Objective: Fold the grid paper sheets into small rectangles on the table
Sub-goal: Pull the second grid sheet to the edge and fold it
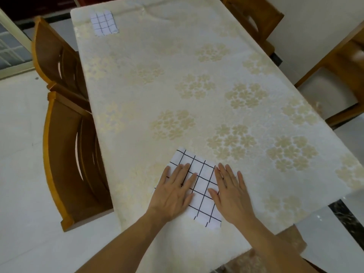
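Grid paper (199, 186), white with bold black lines, lies flat near the close edge of the surface (177, 79), already doubled into a rectangle with slightly uneven layers showing at its near corner. Both hands lie on it, palms down and fingers straight and spread, gripping nothing: the left hand (173, 192) covers the sheet's left side, the right hand (231, 196) rests along its right edge, partly on the cloth. A strip of squares shows between them. The surface is long and rectangular, dressed in a cream cloth with a faint sheen and pale gold flower clusters woven in. At its far left corner sits a small folded grid sheet (104, 22), a neat compact rectangle. Wooden chairs (65, 154) with curved slatted backs stand tucked along the left side, on a glossy pale floor.
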